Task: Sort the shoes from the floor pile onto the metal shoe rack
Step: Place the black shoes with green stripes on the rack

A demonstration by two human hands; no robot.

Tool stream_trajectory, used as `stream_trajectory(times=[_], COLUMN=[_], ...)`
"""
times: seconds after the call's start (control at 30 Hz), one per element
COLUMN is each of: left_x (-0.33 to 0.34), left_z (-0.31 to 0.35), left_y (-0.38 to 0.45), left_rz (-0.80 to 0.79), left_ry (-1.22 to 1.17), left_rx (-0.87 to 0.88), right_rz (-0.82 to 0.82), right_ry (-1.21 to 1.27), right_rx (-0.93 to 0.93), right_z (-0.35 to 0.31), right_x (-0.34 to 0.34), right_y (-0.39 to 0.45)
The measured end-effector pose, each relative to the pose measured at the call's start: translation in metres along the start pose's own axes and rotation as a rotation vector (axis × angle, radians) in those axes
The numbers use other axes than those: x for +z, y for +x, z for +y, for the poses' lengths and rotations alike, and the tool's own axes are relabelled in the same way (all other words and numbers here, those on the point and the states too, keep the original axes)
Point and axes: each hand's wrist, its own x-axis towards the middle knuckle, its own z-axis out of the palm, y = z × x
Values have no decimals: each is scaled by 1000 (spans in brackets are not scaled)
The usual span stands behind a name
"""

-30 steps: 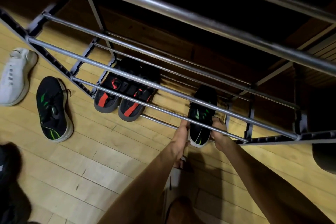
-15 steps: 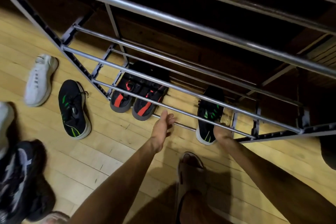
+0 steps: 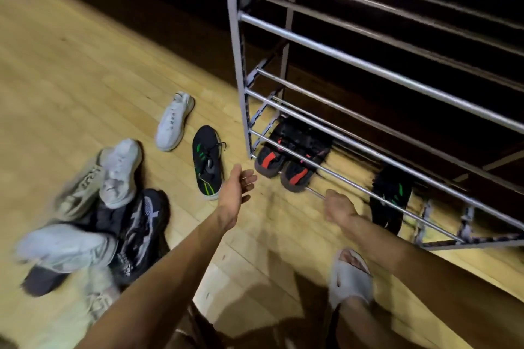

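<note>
Left hand (image 3: 236, 188) spread wide, grip empty; I'd take the green-striped black sneaker (image 3: 207, 163) by its heel; right hand (image 3: 337, 207) loosely curled, empty.

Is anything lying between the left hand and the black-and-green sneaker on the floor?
Nothing visible does. The left hand hovers open just right of the black-and-green sneaker, with only bare wood floor between them. The white sneaker lies beyond it, off the path.

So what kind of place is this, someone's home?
Probably a home entryway or storage corner, though that is a guess. A metal shoe rack stands on a pale wood floor, a pile of shoes lies beside it, and the person wears a slipper.
</note>
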Motion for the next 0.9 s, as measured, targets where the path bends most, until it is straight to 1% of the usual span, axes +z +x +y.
stream_trajectory(times=[0.03,0.07,0.23,0.27,0.37,0.47,0.63,0.8,0.9], left_x=[-12,-24,-69,-75,-90,-100,-122,-139,-142], left_z=[0,0,6,8,6,5,-2,-21,-31], left_y=[-1,-2,1,3,13,24,53,84,100], left_rz=[22,48,158,169,195,162,163,199,217], left_ry=[-8,-20,-123,-135,-125,-136,-129,-178,-220], left_rx=[7,13,36,37,22,-3,-52,-109,-136], right_rz=[-56,-72,-171,-186,-185,-240,-241,-289,-290], right_ry=[68,95,98,76,116,74,124,73,65], right_rx=[2,-25,-74,-80,-158,-195,-177,-62,-55], right_z=[-5,-7,-46,-53,-63,-74,-78,-73,-74], right_x=[12,24,81,89,113,136,179,211,224], right_y=[-3,-5,-22,-23,-16,-8,22,50,61])
